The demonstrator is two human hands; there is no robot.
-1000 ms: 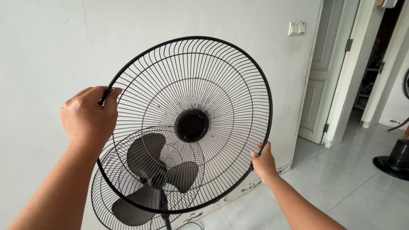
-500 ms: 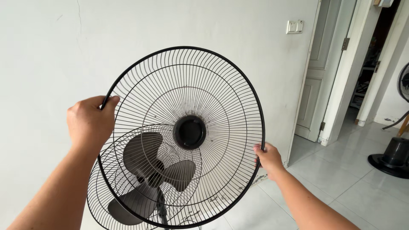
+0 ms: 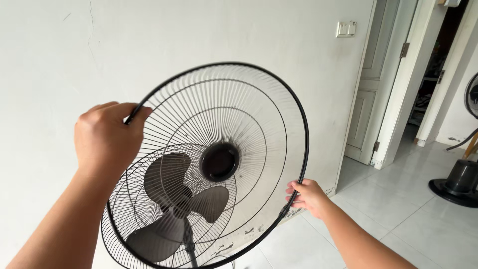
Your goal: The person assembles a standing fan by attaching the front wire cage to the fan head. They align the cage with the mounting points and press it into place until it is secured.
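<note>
Room: white plastered wall (image 3: 50, 60) ahead, pale tiled floor (image 3: 398, 209) at lower right, white panelled door (image 3: 371, 94) ajar to the right, white wall switch (image 3: 345, 29) beside its frame.
Held thing: round black wire fan grille with a solid black centre cap (image 3: 219, 162), held up in the air in front of the wall, tilted, its rim running from upper left round to lower right.
Left hand (image 3: 104, 137): fingers curled shut round the grille's rim at its upper left, the rim passing under the fingertips.
Right hand (image 3: 307, 197): fingers pinching the rim at its lower right edge, thumb on the near side.
Behind the grille: black standing fan with three grey blades (image 3: 174, 204) and its rear wire guard, low and left, seen through the wires.
Far right: black round base of another fan (image 3: 460, 184) on the floor.
</note>
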